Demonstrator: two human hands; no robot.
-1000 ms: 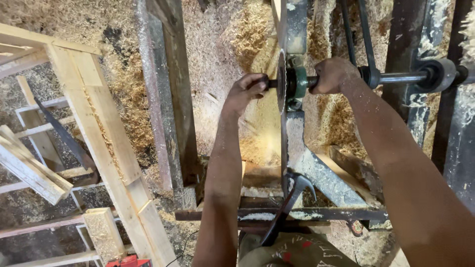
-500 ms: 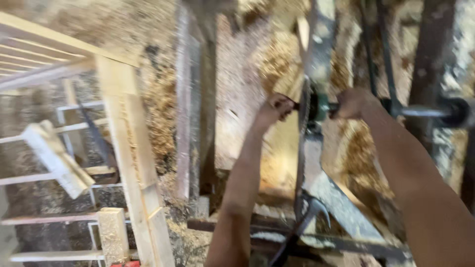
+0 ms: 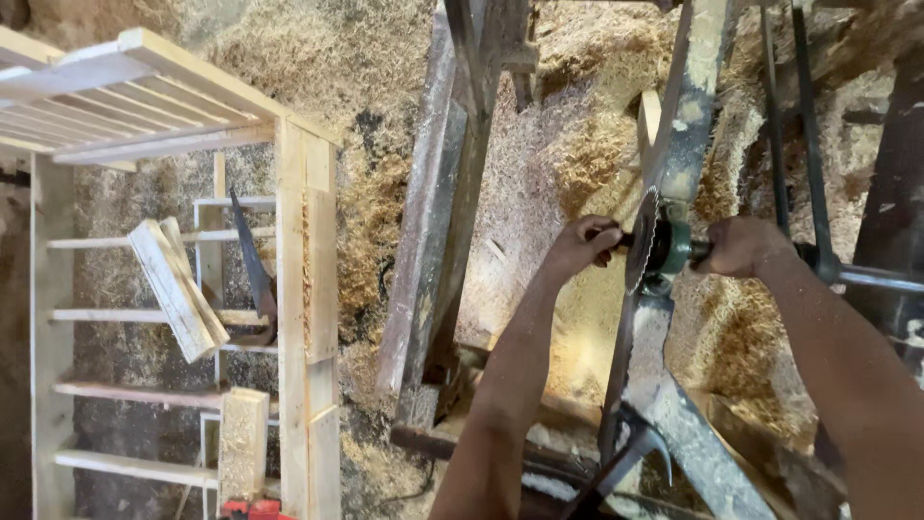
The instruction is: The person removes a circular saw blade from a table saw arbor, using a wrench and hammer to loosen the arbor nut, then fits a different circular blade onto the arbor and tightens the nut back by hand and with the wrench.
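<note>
A toothed circular saw blade (image 3: pixel 642 239) sits edge-on on a horizontal metal shaft (image 3: pixel 871 277), with a green hub (image 3: pixel 674 248) beside it. My left hand (image 3: pixel 577 248) is closed around the shaft end on the blade's left side. On the other side of the hub my right hand (image 3: pixel 743 247) grips the shaft. A grey metal frame bar (image 3: pixel 685 125) runs top to bottom behind the blade. Whatever my left fingers hold at the shaft tip is hidden.
Sawdust (image 3: pixel 558 164) covers the ground. A pale slatted wooden frame (image 3: pixel 289 289) stands at left with a loose plank (image 3: pixel 178 287) and a dark blade-like tool (image 3: pixel 255 274) on it. A grey beam (image 3: pixel 433 221) leans in the middle. A hammer (image 3: pixel 621 462) lies below.
The view has swung, so the wooden frame and the blade sit further right in the picture. Both hands stay on the shaft either side of the blade.
</note>
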